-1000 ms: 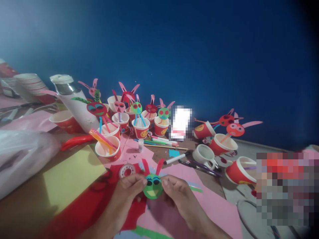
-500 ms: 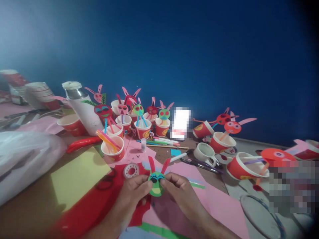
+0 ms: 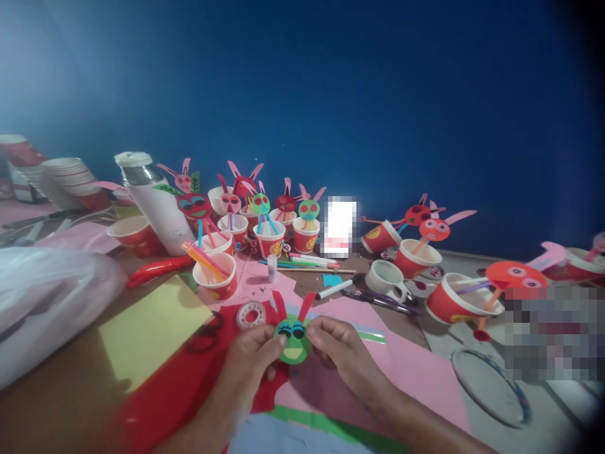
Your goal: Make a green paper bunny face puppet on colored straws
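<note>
Between my two hands is a round green paper rabbit face [image 3: 292, 343] with red ears, dark eyes and a pale yellow-green mouth. My left hand [image 3: 258, 353] pinches its left edge between thumb and fingers. At the opposite edge, beside the eye, my right hand [image 3: 338, 347] has thumb and forefinger closed on the paper. Beneath the hands lie red paper [image 3: 189, 384] and pink paper [image 3: 420, 378]. A white tape roll [image 3: 251, 314] rests just behind my left hand.
Red paper cups with paper rabbit faces on straws line the back; one cup [image 3: 269, 241] stands mid-row. A white bottle [image 3: 158, 208] leans at left near a plastic bag [image 3: 51, 309]. Markers [image 3: 307, 261] and a white mug [image 3: 385, 282] lie ahead. A ring [image 3: 490, 386] is at right.
The view has shifted slightly. My right thumb has moved from over the face's right eye to its edge, so both eyes now show more fully.
</note>
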`<action>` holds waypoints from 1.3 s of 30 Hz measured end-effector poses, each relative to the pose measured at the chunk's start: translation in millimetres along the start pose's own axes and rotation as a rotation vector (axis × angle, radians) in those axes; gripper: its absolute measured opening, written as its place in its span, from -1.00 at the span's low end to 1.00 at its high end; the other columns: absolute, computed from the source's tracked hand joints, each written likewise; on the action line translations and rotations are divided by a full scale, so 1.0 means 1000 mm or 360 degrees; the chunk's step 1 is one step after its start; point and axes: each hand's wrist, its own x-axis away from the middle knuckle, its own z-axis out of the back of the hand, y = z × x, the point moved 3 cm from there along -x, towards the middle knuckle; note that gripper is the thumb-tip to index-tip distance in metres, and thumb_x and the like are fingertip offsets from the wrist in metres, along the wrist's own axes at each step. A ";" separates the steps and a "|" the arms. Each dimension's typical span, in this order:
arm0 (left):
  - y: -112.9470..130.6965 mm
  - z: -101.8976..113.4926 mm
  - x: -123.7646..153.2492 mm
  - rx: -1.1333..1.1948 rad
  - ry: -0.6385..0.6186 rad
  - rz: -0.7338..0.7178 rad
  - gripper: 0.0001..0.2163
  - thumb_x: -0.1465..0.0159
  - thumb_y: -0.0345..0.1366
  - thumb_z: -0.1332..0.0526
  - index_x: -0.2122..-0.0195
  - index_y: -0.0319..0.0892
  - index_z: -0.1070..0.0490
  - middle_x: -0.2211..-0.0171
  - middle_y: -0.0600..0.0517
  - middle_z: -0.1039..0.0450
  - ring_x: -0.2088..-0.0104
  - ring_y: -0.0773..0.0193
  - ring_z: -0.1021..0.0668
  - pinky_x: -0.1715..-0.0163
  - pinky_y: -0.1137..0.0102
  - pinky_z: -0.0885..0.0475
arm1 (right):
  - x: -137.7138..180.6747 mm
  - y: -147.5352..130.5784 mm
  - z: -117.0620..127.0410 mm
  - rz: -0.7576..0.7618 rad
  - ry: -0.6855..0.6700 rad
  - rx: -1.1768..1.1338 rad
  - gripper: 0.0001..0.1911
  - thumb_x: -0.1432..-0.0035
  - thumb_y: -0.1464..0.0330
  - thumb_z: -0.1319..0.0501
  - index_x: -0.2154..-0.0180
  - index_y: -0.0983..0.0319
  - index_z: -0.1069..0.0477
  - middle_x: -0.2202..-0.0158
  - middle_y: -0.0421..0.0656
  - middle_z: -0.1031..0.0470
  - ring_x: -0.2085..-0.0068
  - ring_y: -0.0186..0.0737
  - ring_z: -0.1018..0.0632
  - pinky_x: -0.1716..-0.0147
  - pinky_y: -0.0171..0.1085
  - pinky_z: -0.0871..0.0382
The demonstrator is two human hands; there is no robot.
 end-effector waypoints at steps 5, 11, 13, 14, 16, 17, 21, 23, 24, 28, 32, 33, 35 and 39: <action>-0.002 0.000 0.000 -0.0005 -0.0030 0.0032 -0.76 -0.08 -0.17 -0.26 0.58 -0.23 -0.33 0.69 0.15 -0.25 0.69 0.49 -0.22 0.67 0.52 -0.01 | -0.002 0.005 0.000 -0.0057 0.0069 0.0117 -0.74 -0.01 0.28 -0.22 0.58 0.27 -0.24 0.63 -0.34 -0.11 0.57 -0.45 -0.08 0.59 -0.37 0.08; 0.001 -0.001 0.002 0.0086 -0.0157 -0.0020 -0.73 -0.18 -0.12 -0.16 0.50 -0.23 -0.39 0.58 0.09 -0.32 0.59 0.43 -0.29 0.61 0.51 -0.14 | -0.006 0.006 0.006 -0.0036 0.0144 0.0086 -0.72 0.00 0.24 -0.22 0.59 0.26 -0.23 0.65 -0.34 -0.09 0.59 -0.45 -0.08 0.61 -0.36 0.09; -0.001 0.000 0.001 0.0071 -0.0129 -0.0008 -0.75 -0.15 -0.13 -0.19 0.49 -0.23 -0.39 0.58 0.09 -0.32 0.59 0.43 -0.29 0.62 0.51 -0.14 | -0.007 0.004 0.007 -0.0027 0.0159 0.0063 -0.72 -0.01 0.26 -0.22 0.59 0.26 -0.23 0.65 -0.34 -0.09 0.60 -0.45 -0.07 0.61 -0.36 0.09; -0.002 0.000 0.000 0.0061 -0.0098 0.0010 -0.76 -0.13 -0.14 -0.22 0.49 -0.23 -0.39 0.59 0.08 -0.32 0.61 0.44 -0.29 0.62 0.51 -0.13 | -0.007 0.003 0.007 -0.0028 0.0158 0.0057 -0.72 -0.01 0.26 -0.22 0.59 0.26 -0.23 0.65 -0.34 -0.09 0.60 -0.45 -0.07 0.61 -0.36 0.09; -0.004 0.002 -0.001 0.0033 -0.0022 0.0049 -0.76 -0.10 -0.14 -0.24 0.51 -0.24 -0.39 0.61 0.09 -0.33 0.64 0.46 -0.28 0.63 0.51 -0.12 | -0.007 0.001 0.007 -0.0027 0.0151 0.0061 -0.72 -0.01 0.26 -0.22 0.59 0.26 -0.24 0.65 -0.34 -0.09 0.60 -0.45 -0.08 0.61 -0.37 0.09; -0.005 0.002 -0.001 0.0019 0.0007 0.0056 -0.76 -0.09 -0.14 -0.25 0.51 -0.24 -0.39 0.62 0.10 -0.32 0.65 0.47 -0.27 0.63 0.51 -0.12 | -0.007 0.000 0.006 -0.0030 0.0140 0.0061 -0.72 -0.02 0.25 -0.22 0.58 0.26 -0.24 0.65 -0.34 -0.10 0.59 -0.45 -0.08 0.61 -0.37 0.09; -0.003 0.002 -0.001 -0.0027 0.0056 0.0035 -0.74 -0.08 -0.13 -0.25 0.54 -0.25 -0.38 0.63 0.11 -0.32 0.67 0.49 -0.26 0.64 0.53 -0.09 | -0.005 -0.001 0.005 -0.0032 0.0066 -0.0041 -0.66 -0.04 0.17 -0.19 0.58 0.25 -0.22 0.65 -0.35 -0.08 0.60 -0.45 -0.06 0.61 -0.36 0.10; -0.002 0.002 0.000 -0.0022 0.0076 0.0023 -0.73 -0.07 -0.13 -0.27 0.56 -0.25 -0.37 0.63 0.11 -0.32 0.67 0.50 -0.25 0.65 0.53 -0.08 | -0.004 -0.001 0.004 -0.0039 0.0048 -0.0068 -0.66 -0.04 0.17 -0.19 0.58 0.25 -0.20 0.66 -0.35 -0.06 0.60 -0.46 -0.05 0.61 -0.36 0.11; -0.002 0.003 0.000 -0.0020 0.0082 0.0025 -0.74 -0.06 -0.13 -0.27 0.57 -0.25 -0.38 0.64 0.11 -0.31 0.67 0.50 -0.25 0.65 0.53 -0.08 | -0.004 -0.001 0.004 -0.0044 0.0056 -0.0052 -0.66 -0.03 0.18 -0.20 0.59 0.25 -0.19 0.66 -0.35 -0.06 0.60 -0.46 -0.05 0.61 -0.37 0.11; -0.004 0.002 0.000 -0.0016 0.0072 0.0043 -0.74 -0.05 -0.13 -0.28 0.56 -0.26 -0.40 0.65 0.11 -0.31 0.69 0.50 -0.25 0.67 0.53 -0.06 | -0.003 -0.001 0.002 -0.0049 0.0118 0.0009 -0.74 0.00 0.30 -0.22 0.59 0.26 -0.23 0.64 -0.34 -0.10 0.59 -0.46 -0.08 0.61 -0.38 0.08; -0.004 0.000 -0.001 0.0047 -0.0004 0.0020 -0.75 -0.04 -0.12 -0.28 0.52 -0.25 -0.43 0.63 0.10 -0.32 0.66 0.47 -0.25 0.64 0.52 -0.12 | -0.003 -0.002 0.000 -0.0087 0.0132 -0.0044 -0.76 0.04 0.30 -0.23 0.59 0.26 -0.25 0.66 -0.35 -0.10 0.60 -0.46 -0.08 0.61 -0.39 0.04; -0.003 -0.001 -0.001 0.0059 -0.0018 0.0009 -0.75 -0.04 -0.13 -0.28 0.49 -0.25 -0.44 0.62 0.09 -0.32 0.65 0.47 -0.25 0.64 0.52 -0.12 | -0.003 -0.002 0.000 -0.0094 0.0124 -0.0058 -0.76 0.05 0.29 -0.24 0.59 0.26 -0.25 0.66 -0.35 -0.10 0.60 -0.46 -0.08 0.61 -0.39 0.04; -0.001 -0.002 0.000 0.0074 -0.0028 -0.0014 -0.77 -0.04 -0.14 -0.28 0.46 -0.24 -0.45 0.60 0.09 -0.33 0.64 0.47 -0.24 0.64 0.52 -0.13 | -0.003 -0.001 -0.001 -0.0099 0.0103 -0.0069 -0.75 0.06 0.28 -0.24 0.59 0.26 -0.25 0.66 -0.36 -0.10 0.60 -0.46 -0.09 0.61 -0.39 0.03; 0.002 -0.003 0.002 0.0075 -0.0041 -0.0033 -0.80 -0.05 -0.18 -0.28 0.45 -0.23 -0.44 0.59 0.09 -0.33 0.62 0.45 -0.25 0.63 0.53 -0.13 | -0.003 0.003 -0.001 -0.0101 0.0058 -0.0077 -0.74 0.05 0.25 -0.24 0.58 0.26 -0.24 0.65 -0.35 -0.12 0.60 -0.46 -0.11 0.60 -0.39 0.02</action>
